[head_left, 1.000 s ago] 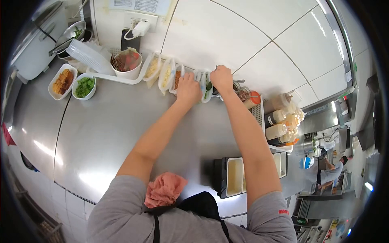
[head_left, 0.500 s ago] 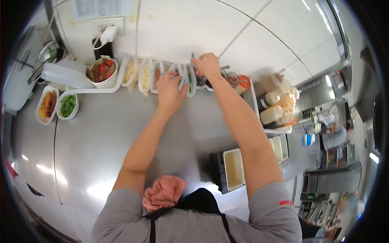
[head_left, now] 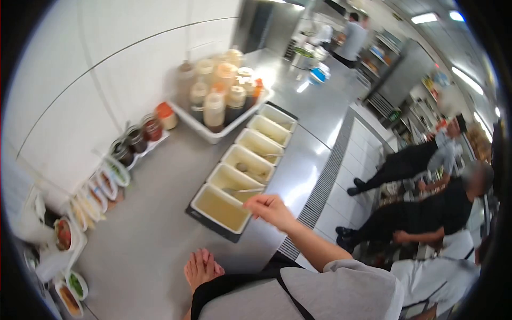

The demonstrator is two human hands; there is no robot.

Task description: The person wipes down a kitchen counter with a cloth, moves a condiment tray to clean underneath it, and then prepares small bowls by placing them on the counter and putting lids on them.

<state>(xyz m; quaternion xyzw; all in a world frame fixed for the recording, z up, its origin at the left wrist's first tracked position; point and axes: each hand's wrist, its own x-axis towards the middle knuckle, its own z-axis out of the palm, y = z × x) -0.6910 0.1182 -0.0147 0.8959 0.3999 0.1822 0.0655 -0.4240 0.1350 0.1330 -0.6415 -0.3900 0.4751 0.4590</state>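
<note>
My right hand (head_left: 269,209) is raised over the near corner of the closest white tub (head_left: 221,209), which is filled with a yellowish liquid. Its thumb and fingers are pinched together; whatever may be between them is too small to make out. A spoon (head_left: 248,190) rests in the second tub, close to these fingertips. Beside my apron at the counter's near edge, my left hand (head_left: 197,271) is closed on a crumpled pink cloth (head_left: 207,260), mostly covered by the fingers. Several such tubs stand in a row in a black holder (head_left: 213,228).
Squeeze bottles (head_left: 214,110) crowd a white tray (head_left: 214,137) behind the tubs. Along the wall are jars (head_left: 152,128), small topping containers (head_left: 96,194), a tub of red food (head_left: 62,234) and a bowl of chopped greens (head_left: 76,285). Several people stand right of the counter.
My view has swung right. Both hands have left the topping containers by the wall: the right now hovers over the nearest tub, the left is at the pink cloth.
</note>
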